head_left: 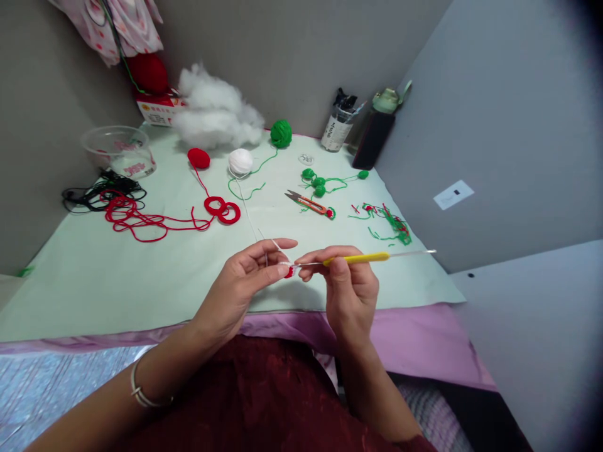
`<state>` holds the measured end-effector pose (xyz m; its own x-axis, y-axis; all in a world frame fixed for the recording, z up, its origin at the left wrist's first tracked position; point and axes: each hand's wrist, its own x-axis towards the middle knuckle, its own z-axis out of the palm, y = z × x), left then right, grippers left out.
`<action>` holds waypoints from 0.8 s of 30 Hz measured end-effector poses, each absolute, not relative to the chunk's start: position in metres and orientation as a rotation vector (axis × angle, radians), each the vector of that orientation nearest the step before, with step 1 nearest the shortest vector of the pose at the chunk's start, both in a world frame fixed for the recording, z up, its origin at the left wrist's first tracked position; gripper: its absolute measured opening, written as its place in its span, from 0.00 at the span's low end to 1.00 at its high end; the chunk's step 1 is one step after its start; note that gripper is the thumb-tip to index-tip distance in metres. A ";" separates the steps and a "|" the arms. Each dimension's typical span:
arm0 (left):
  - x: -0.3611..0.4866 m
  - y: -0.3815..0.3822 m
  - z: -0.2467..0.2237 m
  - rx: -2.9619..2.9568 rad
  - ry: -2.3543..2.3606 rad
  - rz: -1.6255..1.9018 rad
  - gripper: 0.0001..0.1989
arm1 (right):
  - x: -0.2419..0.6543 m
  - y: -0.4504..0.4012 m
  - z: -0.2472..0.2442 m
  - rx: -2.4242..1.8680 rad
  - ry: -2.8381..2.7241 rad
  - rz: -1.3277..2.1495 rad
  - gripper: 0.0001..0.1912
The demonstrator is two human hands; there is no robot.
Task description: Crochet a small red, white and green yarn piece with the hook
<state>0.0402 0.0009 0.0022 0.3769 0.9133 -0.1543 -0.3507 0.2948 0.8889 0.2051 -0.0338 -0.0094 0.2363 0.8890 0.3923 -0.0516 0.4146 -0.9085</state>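
Note:
Between thumb and fingers, my left hand (pixel 245 276) pinches a small red and white crochet piece (pixel 289 271) above the table's front part. White yarn (pixel 249 213) runs from the white ball (pixel 240 162) up to my left fingers. My right hand (pixel 351 285) is closed around the yellow handle of a crochet hook (pixel 362 258). The hook's thin metal tip points left and meets the crochet piece; the exact loop there is too small to make out.
Orange snips (pixel 308 202) lie beyond my hands. Red yarn rings (pixel 228 213), a green ball (pixel 281 134), white stuffing (pixel 214 113), a plastic tub (pixel 120 154), black yarn (pixel 106 190), green and red scraps (pixel 398 226), and a bottle (pixel 375 132) stand or lie around.

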 end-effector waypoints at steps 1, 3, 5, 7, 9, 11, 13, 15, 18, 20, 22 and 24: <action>0.040 0.001 0.001 0.914 0.776 0.972 0.14 | 0.205 -0.036 -0.009 -0.962 -1.198 0.729 0.10; 0.039 0.001 -0.001 0.999 0.809 1.005 0.14 | 0.205 -0.039 -0.009 -1.005 -1.319 0.595 0.11; 0.039 0.002 -0.002 1.112 0.880 1.048 0.13 | 0.205 -0.040 -0.011 -0.993 -1.440 0.447 0.12; 0.039 0.002 -0.003 1.204 0.956 1.081 0.13 | 0.204 -0.041 -0.016 -0.953 -1.543 0.277 0.12; 0.041 0.002 -0.004 1.245 1.000 1.105 0.13 | 0.203 -0.042 -0.021 -0.949 -1.627 0.118 0.12; 0.042 0.000 -0.004 1.265 1.024 1.140 0.11 | 0.202 -0.042 -0.025 -0.968 -1.689 0.029 0.12; 0.042 -0.002 -0.004 1.302 1.051 1.199 0.09 | 0.199 -0.042 -0.028 -0.966 -1.682 0.035 0.12; 0.043 -0.004 -0.004 1.332 1.059 1.249 0.10 | 0.196 -0.041 -0.029 -0.943 -1.611 0.099 0.11; 0.043 -0.003 -0.005 1.268 1.037 1.222 0.11 | 0.192 -0.036 -0.032 -0.911 -1.497 0.163 0.11; 0.043 -0.001 -0.008 1.160 0.989 1.157 0.13 | 0.190 -0.033 -0.035 -0.886 -1.471 0.168 0.11; 0.044 0.001 -0.010 1.058 0.936 1.104 0.15 | 0.191 -0.032 -0.038 -0.881 -1.465 0.164 0.11; 0.044 0.003 -0.011 1.042 0.950 1.111 0.15 | 0.193 -0.032 -0.039 -0.902 -1.511 0.129 0.12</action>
